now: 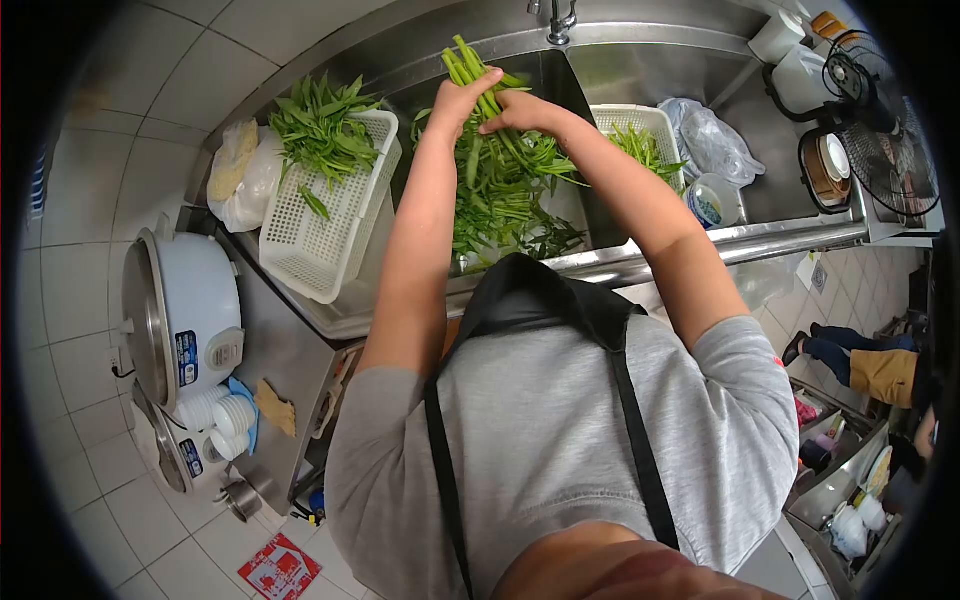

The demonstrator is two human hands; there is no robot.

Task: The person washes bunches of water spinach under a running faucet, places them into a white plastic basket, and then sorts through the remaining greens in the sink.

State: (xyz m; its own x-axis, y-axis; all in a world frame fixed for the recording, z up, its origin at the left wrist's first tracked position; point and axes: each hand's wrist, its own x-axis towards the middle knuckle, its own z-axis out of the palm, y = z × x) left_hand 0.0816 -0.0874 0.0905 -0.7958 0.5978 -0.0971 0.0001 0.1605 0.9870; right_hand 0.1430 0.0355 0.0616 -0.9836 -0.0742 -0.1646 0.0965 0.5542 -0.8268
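Over the sink basin (545, 75), my left hand (460, 105) is closed around the thick pale stems of a bunch of water spinach (465, 62). My right hand (525, 112) grips the same bunch just beside it, fingers curled round the stems. The stem ends point up and away from me. Below the hands, more loose water spinach (490, 200) fills the basin, its leaves spread out. To the left, a white perforated basket (310, 235) holds a heap of the greens (322, 130) at its far end. A second white basket (650, 120) with cut green pieces stands right of my right forearm.
A faucet (560, 25) rises behind the basin. Plastic bags (710, 140) and a small tub (712, 203) sit to the right, near a black fan (880, 120). Rice cookers (195, 310) and stacked white bowls (232, 420) stand at left. Another person's legs (850, 345) show at far right.
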